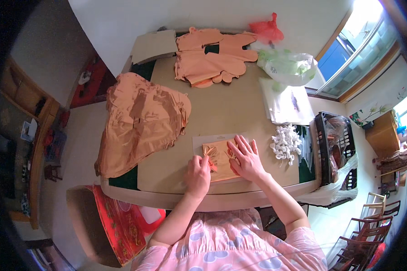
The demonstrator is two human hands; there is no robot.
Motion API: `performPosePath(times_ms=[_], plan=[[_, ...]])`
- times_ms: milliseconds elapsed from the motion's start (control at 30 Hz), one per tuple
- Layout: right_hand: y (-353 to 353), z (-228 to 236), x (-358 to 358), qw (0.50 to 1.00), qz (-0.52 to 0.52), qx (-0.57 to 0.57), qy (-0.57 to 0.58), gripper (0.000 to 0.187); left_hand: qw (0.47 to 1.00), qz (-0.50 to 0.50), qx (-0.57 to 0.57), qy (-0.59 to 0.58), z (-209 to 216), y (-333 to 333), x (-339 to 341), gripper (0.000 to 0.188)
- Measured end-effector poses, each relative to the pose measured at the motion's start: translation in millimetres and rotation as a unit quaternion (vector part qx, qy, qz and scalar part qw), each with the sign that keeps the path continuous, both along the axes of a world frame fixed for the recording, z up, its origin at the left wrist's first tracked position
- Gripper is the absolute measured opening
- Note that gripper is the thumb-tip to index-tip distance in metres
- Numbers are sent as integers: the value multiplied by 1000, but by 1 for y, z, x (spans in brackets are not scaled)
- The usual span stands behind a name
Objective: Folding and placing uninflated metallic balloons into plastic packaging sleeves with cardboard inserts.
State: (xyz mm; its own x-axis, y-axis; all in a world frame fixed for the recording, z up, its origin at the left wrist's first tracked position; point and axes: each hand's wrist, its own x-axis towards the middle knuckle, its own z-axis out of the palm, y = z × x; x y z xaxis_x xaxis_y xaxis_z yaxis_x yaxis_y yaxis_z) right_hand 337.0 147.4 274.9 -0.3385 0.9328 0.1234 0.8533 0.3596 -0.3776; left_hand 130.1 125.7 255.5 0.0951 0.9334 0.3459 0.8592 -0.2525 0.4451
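Observation:
A folded rose-gold foil balloon (222,153) lies on a pale flat card or sleeve (198,143) with a hanging slot, close to the table's near edge. My left hand (198,175) is closed at the balloon's left side, its fingers pinching the crumpled foil there. Flat on the right part of the folded foil rests my right hand (248,159), fingers spread and holding nothing. A large flat rose-gold foil balloon (142,122) is spread at the left of the table. More flat foil balloons (212,61) are piled at the far side.
On the right are white ribbon coils (286,143), thin clear straws (306,147), clear plastic sleeves (287,104) and a black crate (334,153). A whitish plastic bag (287,67) and a red bag (267,29) lie farther back. An open cardboard box (88,226) stands below left.

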Motion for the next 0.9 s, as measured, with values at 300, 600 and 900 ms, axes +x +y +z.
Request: performPosePath(times_ms=[300, 600, 900], plan=[[9, 10, -42, 993, 88, 72, -23, 57, 999, -11, 23, 25, 12, -2, -2, 18], [15, -3, -61, 994, 84, 64, -33, 58, 1000, 2, -19, -1, 4, -3, -3, 20], [17, -4, -62, 995, 72, 59, -38, 58, 999, -46, -1, 13, 6, -5, -10, 14]])
